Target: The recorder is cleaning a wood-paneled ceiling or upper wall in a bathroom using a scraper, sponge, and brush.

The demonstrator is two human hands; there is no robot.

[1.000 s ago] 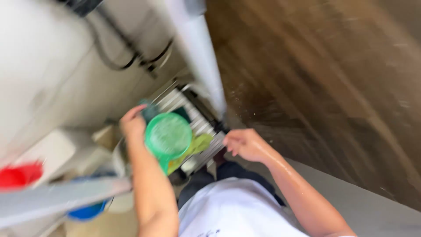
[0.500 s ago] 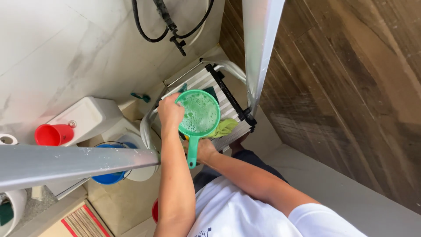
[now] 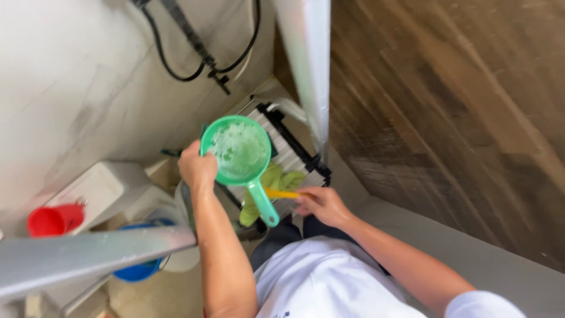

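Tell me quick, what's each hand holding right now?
Left hand: closed on the green scoop's rim.
Right hand: fingers closed on a thin yellow stick.

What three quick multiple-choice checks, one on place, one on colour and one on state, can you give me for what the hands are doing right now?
1. Where is the green dipper?
A. On the floor beside the blue tub
B. Held up over the white slatted rack
C. On top of the cistern

2. What colour is the thin stick at the right hand?
A. Yellow
B. Black
C. Red

3. What is the inside of the dipper like?
A. Dry and bare
B. Packed with cloth
C. Wet and foamy

Answers:
1 B: the left hand grips its rim above the white slatted rack.
2 A: the stick is yellow and lies across the green cloth.
3 C: white suds cover its bowl.
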